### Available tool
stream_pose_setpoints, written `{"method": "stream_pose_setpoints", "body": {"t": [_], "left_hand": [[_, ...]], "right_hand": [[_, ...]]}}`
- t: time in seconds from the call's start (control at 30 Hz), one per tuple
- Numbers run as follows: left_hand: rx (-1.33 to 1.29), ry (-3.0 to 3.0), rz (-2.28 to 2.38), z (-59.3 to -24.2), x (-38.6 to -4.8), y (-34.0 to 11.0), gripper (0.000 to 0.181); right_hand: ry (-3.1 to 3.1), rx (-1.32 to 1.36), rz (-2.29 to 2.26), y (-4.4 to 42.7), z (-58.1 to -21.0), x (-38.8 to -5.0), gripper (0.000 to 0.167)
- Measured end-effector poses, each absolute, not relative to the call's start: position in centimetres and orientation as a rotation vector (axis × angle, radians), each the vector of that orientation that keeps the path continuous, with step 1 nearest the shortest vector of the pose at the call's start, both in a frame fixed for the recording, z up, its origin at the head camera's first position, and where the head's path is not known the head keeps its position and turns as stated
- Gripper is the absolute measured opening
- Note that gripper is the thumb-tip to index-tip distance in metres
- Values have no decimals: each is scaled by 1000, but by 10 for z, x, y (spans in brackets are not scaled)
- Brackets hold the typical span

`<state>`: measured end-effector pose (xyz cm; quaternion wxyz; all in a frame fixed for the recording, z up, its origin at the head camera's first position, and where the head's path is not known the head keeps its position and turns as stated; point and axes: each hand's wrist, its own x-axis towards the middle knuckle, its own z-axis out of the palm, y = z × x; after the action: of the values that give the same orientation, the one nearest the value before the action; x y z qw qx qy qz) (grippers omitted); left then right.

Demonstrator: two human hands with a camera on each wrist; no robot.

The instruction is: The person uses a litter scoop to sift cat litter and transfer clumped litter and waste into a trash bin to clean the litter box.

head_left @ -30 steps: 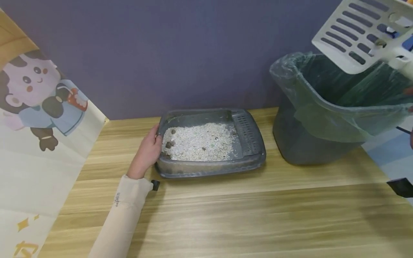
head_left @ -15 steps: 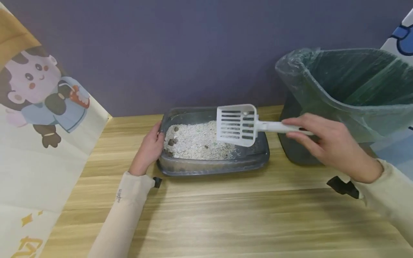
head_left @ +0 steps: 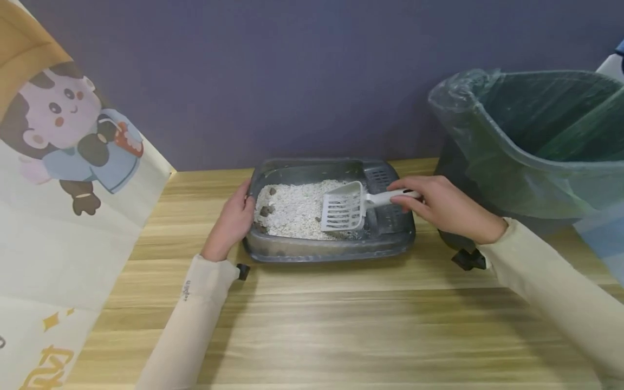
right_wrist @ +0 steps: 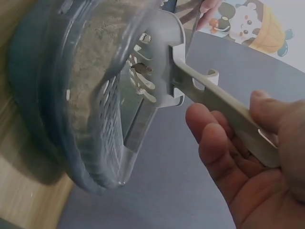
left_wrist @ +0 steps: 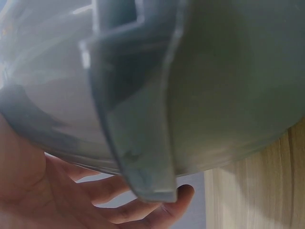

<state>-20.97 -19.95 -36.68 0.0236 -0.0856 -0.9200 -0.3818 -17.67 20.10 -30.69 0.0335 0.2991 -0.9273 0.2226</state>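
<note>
**Slotted white scoop (head_left: 375, 200) held low in a grey litter tray (head_left: 331, 250)**

At far left stands a pale panel (head_left: 122, 238) printed with a cartoon figure (head_left: 73, 124) in blue. Next, the left hand (head_left: 231, 222) holds the tray's left end, fingers curled about its edge. The tray sits on a wood-grain surface (head_left: 312, 330); dark clumps (head_left: 266, 210) lie at the left of its pale litter (head_left: 294, 206). The scoop's head is over the right part of the litter; whether they touch I cannot tell. The right hand (head_left: 443, 208) pinches the scoop's handle between thumb and fingers, above the tray's perforated right end. At far right stands a bin (head_left: 450, 165) with a translucent green liner (head_left: 536, 184).
</note>
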Motion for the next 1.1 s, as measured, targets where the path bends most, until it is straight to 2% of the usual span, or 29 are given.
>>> {"method": "stream_pose_setpoints", "body": {"t": [0.7,1.1], "left_hand": [[-250,-2844,-1216,-364,-207,-199,52],[-232,-2852,-1226,-363,-206,-199,52]], "right_hand": [[-2889,1075,806,151,-316,-217,35],[-2989,997,875,121,-321,-270,36]]}}
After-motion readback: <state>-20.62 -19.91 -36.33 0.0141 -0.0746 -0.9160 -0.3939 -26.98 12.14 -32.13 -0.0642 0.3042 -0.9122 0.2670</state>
